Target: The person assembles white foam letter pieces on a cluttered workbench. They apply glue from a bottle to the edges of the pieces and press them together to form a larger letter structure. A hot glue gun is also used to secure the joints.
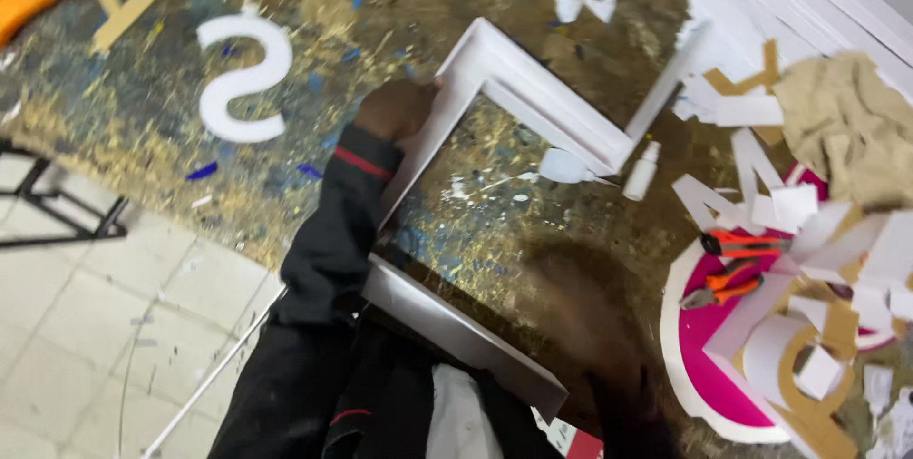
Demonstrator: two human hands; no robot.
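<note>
The left hand (395,109) grips the outer edge of a white three-sided frame (514,88) lying on the paint-spattered desk (380,2), fingers closed on its rim. The right hand (580,312) is a dark blur over the frame's open middle (its fingers cannot be told). A small white bottle (642,171) lies just beside the frame's far arm.
</note>
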